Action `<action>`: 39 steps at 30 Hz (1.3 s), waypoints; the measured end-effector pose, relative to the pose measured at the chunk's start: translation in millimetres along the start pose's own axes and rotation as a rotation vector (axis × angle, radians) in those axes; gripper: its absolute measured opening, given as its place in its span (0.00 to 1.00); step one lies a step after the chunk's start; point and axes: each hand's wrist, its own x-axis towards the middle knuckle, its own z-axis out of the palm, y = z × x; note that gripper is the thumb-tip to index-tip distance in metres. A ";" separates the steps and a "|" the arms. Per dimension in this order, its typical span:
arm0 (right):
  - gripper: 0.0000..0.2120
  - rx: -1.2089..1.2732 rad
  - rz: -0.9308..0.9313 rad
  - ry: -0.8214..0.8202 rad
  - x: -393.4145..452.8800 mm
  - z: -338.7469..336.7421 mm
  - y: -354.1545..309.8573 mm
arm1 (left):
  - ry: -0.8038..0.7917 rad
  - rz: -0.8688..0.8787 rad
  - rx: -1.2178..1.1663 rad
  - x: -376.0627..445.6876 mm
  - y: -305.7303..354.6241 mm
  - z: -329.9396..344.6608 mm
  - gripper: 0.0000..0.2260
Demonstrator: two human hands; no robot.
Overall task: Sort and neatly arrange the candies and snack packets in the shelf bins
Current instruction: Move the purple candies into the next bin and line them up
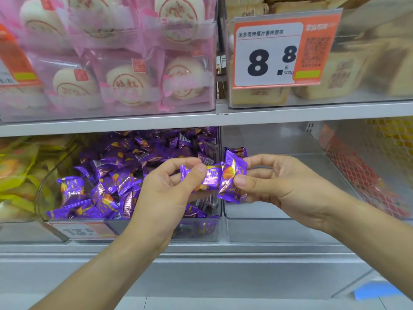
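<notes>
My left hand [169, 184] pinches a purple candy packet [209, 177] between thumb and fingers. My right hand [279, 182] pinches another purple packet [232, 175] held upright beside it, and the two packets touch. Both hands hover at the front of the lower shelf, over the wall between two clear bins. The left bin [196, 231] holds several loose purple candies [107, 184]. The right bin [279, 229] looks almost bare, with one purple packet [237, 152] at its back left.
Yellow snack packets [17, 175] fill the bin at far left, and red and orange packets [368, 175] show through a bin at far right. On the upper shelf stand pink-wrapped cakes [125, 63] and beige pastries behind an orange price tag [283, 50].
</notes>
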 end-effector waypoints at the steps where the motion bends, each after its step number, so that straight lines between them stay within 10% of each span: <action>1: 0.24 0.014 0.016 -0.016 -1.2 0.3 0.0 | 0.006 0.023 0.024 0.0 -0.3 0.2 0.12; 22: 0.38 0.041 -0.108 0.095 1.0 -1.6 -1.6 | -0.176 0.152 0.089 -6.7 -5.7 9.1 0.20; 30: 0.20 -0.110 -0.169 -0.009 -0.8 -6.1 -5.5 | -0.274 0.350 0.339 -7.7 -7.5 6.9 0.18; 39: 0.18 -1.103 -0.216 0.031 32.1 -55.1 12.5 | -0.276 0.353 0.947 2.7 -30.6 -3.3 0.39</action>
